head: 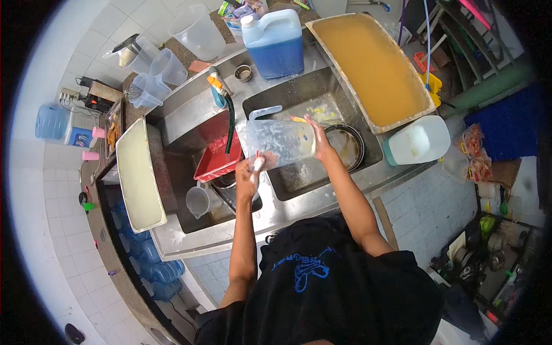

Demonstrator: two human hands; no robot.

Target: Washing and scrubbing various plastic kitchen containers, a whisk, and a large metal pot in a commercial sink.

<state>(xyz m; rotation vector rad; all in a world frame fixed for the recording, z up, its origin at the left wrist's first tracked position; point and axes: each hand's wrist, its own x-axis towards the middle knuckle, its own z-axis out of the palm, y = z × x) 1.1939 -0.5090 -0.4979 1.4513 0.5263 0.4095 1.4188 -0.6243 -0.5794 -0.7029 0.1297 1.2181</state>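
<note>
Over the divider of a double steel sink, a translucent plastic pitcher (280, 140) lies tilted on its side between my hands, with suds on its wall. My left hand (250, 174) grips its lower left end and has white foam on it. My right hand (320, 140) holds the other end. A red plastic basin (220, 157) and a clear measuring jug (202, 200) are in the left bowl. In the right bowl sits a round dark pan (345, 146) with cloudy liquid. A black hose hangs from the faucet (217, 84) beside the pitcher.
A large tray of brownish liquid (375, 69) stands along the sink's right side, a tray of pale liquid (140, 177) on its left. Behind the sink are a jug of blue liquid (276, 47) and several plastic pitchers (168, 67). A whitish container (418, 140) stands at the right edge.
</note>
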